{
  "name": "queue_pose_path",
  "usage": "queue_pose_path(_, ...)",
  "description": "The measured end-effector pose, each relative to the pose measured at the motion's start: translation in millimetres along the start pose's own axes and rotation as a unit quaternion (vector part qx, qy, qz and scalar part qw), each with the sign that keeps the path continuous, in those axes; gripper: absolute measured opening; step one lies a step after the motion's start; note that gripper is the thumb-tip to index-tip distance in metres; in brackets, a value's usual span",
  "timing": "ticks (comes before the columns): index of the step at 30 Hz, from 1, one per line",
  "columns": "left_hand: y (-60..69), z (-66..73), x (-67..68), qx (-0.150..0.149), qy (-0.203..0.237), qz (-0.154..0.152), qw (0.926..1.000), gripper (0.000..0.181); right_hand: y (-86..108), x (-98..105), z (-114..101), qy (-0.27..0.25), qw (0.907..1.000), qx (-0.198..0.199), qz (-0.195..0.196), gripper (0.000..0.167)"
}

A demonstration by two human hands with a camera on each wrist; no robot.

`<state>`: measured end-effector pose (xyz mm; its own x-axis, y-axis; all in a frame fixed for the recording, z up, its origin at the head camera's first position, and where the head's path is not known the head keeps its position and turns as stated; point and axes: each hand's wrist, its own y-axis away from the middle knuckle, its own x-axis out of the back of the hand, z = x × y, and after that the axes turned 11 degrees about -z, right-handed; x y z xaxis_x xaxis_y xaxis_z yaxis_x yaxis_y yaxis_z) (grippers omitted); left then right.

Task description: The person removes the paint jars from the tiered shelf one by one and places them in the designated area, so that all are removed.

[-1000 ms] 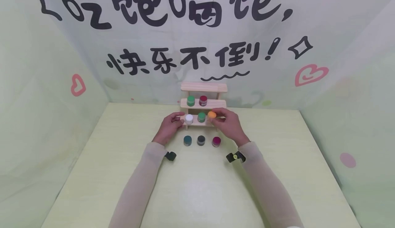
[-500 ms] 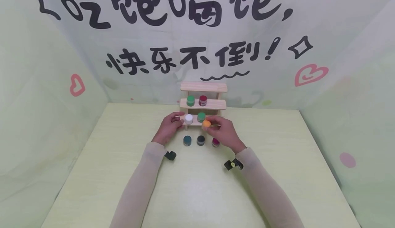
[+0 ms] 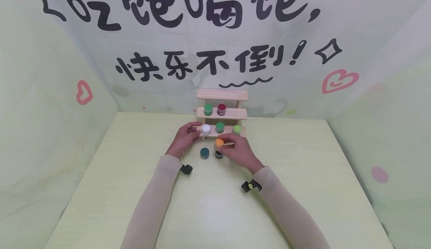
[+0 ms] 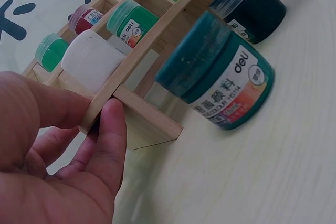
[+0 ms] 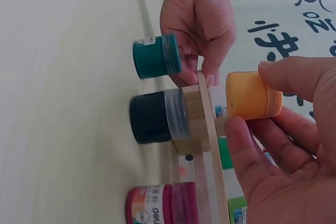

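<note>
In the head view my right hand [image 3: 241,152] holds an orange paint jar [image 3: 219,142] between thumb and fingers, in front of the rack's lowest step and above a dark paint jar [image 3: 219,154]. My left hand [image 3: 183,139] pinches the left end of the small wooden step rack [image 3: 222,94], as the left wrist view shows. White [image 3: 206,130], green [image 3: 220,127] and light green [image 3: 237,130] jars stand on the lowest step. The right wrist view shows a magenta jar [image 5: 157,204] on the table, which my right hand hides from the head camera.
The middle step bears a green jar [image 3: 208,109] and a dark red jar [image 3: 221,109]. A teal jar [image 3: 204,153] sits on the table before the rack. Behind the rack hangs a printed cloth [image 3: 161,54]; more cloth closes both sides of the table [image 3: 215,211].
My right hand has carried the orange jar from the lowest step's right side leftward and toward me, uncovering the light green jar. My left hand has stayed at the rack.
</note>
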<state>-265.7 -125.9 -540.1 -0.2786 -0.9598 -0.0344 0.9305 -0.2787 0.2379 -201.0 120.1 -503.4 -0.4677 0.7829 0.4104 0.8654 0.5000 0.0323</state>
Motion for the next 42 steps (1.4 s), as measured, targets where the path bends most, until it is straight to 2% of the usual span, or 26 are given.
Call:
queue_pose_path(7,-0.2,0.3,-0.1,0.002,-0.010,0.000,0.9999,0.037,0.4,-12.3,4.2,-0.009,0.9992,0.036,-0.016,0.037)
queue_pose_path(12,-0.3,-0.2,0.1,0.005,-0.011,-0.002,0.9999,0.036,2.1,-20.1,4.4,0.007,0.9984,0.053,-0.020,0.036)
queue_pose_path(18,0.3,-0.2,0.2,0.001,-0.005,-0.001,1.0000,0.036,5.1,-28.5,4.8,0.030,0.9981,0.045,-0.030,0.036)
queue_pose_path(24,0.5,0.0,-0.4,-0.002,-0.001,-0.003,1.0000,0.036,8.6,-35.9,4.5,0.037,0.9972,0.054,-0.036,0.032)
queue_pose_path(29,0.4,-0.4,0.0,-0.001,-0.001,-0.004,1.0000,0.035,10.0,-43.2,4.4,0.039,0.9962,0.052,-0.057,0.032)
queue_pose_path(36,-1.2,-2.1,1.0,-0.006,-0.001,-0.004,1.0000,0.035,10.4,-53.9,9.6,0.086,0.9912,0.042,-0.091,0.037)
queue_pose_path(42,-2.6,-3.7,1.7,-0.006,-0.005,-0.002,1.0000,0.034,9.6,-59.2,10.4,0.086,0.9900,0.041,-0.104,0.036)
